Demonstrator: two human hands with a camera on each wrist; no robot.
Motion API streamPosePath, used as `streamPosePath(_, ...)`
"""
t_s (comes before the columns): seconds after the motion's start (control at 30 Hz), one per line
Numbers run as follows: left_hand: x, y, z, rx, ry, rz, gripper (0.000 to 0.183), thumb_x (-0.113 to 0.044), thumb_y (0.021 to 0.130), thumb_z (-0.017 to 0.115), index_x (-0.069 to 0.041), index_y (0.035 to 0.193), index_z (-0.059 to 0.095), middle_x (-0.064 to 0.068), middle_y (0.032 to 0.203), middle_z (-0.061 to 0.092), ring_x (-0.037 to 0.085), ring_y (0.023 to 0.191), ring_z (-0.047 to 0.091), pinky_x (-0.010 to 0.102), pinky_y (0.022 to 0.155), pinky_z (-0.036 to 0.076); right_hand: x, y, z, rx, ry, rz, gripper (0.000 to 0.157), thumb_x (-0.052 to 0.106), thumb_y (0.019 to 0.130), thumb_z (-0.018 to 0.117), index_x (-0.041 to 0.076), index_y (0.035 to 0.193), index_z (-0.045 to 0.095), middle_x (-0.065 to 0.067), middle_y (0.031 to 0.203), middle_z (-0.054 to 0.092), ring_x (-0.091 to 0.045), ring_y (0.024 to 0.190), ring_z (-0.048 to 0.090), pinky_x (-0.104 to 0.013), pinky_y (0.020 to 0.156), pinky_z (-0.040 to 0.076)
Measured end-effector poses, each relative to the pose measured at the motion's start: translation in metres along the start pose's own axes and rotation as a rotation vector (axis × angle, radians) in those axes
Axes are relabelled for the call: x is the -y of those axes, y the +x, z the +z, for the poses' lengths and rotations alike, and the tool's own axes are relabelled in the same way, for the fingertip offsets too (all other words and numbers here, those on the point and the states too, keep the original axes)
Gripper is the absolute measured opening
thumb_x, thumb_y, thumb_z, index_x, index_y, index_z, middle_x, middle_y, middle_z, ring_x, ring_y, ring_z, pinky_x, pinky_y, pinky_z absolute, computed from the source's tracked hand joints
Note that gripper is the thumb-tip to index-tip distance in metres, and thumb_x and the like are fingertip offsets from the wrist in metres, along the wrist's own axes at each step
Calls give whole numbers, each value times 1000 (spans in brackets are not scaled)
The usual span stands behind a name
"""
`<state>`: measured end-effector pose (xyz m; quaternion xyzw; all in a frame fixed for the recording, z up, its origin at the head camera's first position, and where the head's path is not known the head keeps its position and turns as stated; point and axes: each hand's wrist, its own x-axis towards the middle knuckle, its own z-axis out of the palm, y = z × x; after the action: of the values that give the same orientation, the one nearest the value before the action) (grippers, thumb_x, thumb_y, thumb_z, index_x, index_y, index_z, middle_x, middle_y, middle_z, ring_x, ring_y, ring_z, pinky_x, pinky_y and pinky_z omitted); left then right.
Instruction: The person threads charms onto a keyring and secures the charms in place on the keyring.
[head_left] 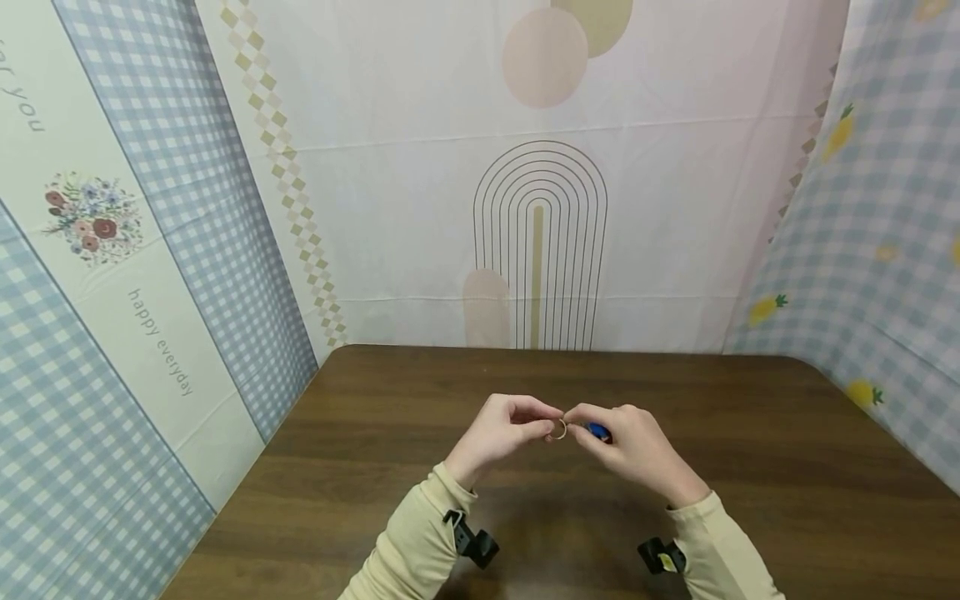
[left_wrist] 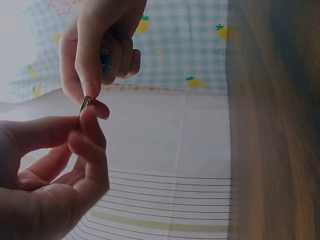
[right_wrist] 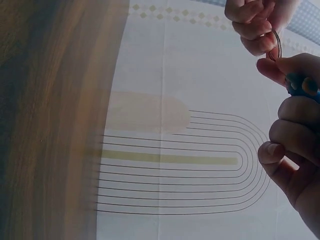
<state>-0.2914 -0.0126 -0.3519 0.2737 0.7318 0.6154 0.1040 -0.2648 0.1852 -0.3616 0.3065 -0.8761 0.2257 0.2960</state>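
Note:
A thin gold-coloured key ring (head_left: 561, 430) is held up over the table between both hands. My left hand (head_left: 497, 435) pinches one side of it between thumb and forefinger. From the other side, my right hand (head_left: 636, 442) pinches the ring with thumb and forefinger. A small blue object (head_left: 597, 431) is tucked inside the right hand's grip; in the right wrist view the blue object (right_wrist: 298, 85) shows an orange patch. Fingers cover most of it, so I cannot tell its kind. In the left wrist view, the key ring (left_wrist: 86, 102) appears edge-on between the fingertips.
Below the hands lies a dark brown wooden table (head_left: 375, 467). A white patterned cloth (head_left: 405, 225) hangs behind it, with blue checked cloths at the left and right. Each sleeve carries a black wrist camera mount (head_left: 471, 540).

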Motion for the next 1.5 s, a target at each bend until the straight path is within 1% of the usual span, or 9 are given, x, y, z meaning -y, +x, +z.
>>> streamPosePath(0.2, -1, -4, -1, 8, -9, 42, 23, -5, 79, 65, -3, 102, 65, 17, 87, 62, 6, 70, 58, 21, 65, 49, 5, -2, 1, 2, -6, 19, 10, 19, 80, 65, 27, 84, 64, 22, 54, 41, 7, 46, 29, -13, 46, 31)
streamPosePath(0.37, -2, -7, -2, -69, -41, 35, 26, -3, 79, 64, 3, 104, 62, 22, 94, 63, 14, 78, 65, 23, 70, 52, 10, -3, 2, 18, -13, 50, 10, 21, 81, 65, 26, 90, 63, 22, 55, 43, 7, 45, 29, -13, 45, 31)
streamPosePath(0.43, -3, -8, -2, -96, -30, 23, 24, -5, 79, 64, 2, 103, 64, 21, 97, 65, 21, 83, 65, 24, 71, 52, 13, -3, 2, 22, -13, 61, 12, 22, 80, 66, 26, 92, 63, 22, 55, 43, 7, 45, 28, -13, 45, 30)
streamPosePath(0.57, -1, -9, -2, -112, 2, 11, 19, -8, 79, 65, -2, 97, 67, 19, 95, 67, 26, 82, 65, 25, 70, 52, 15, -4, 3, 23, -11, 56, 13, 23, 80, 66, 26, 92, 63, 22, 53, 38, 7, 46, 26, -13, 45, 30)
streamPosePath(0.93, 1, -10, -2, -12, -26, 77, 18, -6, 83, 60, 0, 100, 65, 25, 97, 64, 17, 78, 63, 23, 70, 50, 15, -4, 2, 1, -2, 28, 12, 20, 81, 65, 29, 89, 63, 22, 58, 48, 7, 47, 29, -13, 46, 31)
streamPosePath(1.13, -1, -9, -1, -44, -50, 29, 25, -4, 79, 64, -1, 104, 61, 20, 94, 62, 7, 74, 60, 23, 72, 51, 14, -4, 2, 6, 3, 39, 12, 20, 81, 65, 27, 90, 63, 21, 64, 54, 8, 48, 33, -13, 47, 33)
streamPosePath(1.3, -1, -8, -1, -87, -60, 12, 22, -6, 80, 64, -1, 101, 63, 20, 98, 64, 10, 79, 64, 34, 78, 52, 12, -3, 2, 6, -5, 44, 15, 21, 79, 67, 28, 92, 63, 22, 57, 45, 7, 47, 29, -13, 46, 31)
streamPosePath(1.4, 0, -7, -1, -97, -64, 8, 20, -8, 80, 65, -1, 98, 66, 19, 98, 66, 11, 78, 65, 33, 78, 52, 12, -3, 2, 7, -1, 41, 16, 21, 79, 67, 29, 92, 63, 22, 54, 39, 7, 47, 26, -13, 46, 30)
streamPosePath(1.5, 0, -5, -1, -90, -64, 7, 18, -8, 80, 65, -1, 96, 67, 19, 96, 67, 9, 75, 64, 28, 74, 53, 11, -3, 2, 8, 5, 31, 16, 20, 80, 66, 31, 92, 63, 23, 56, 42, 7, 47, 26, -13, 46, 30)
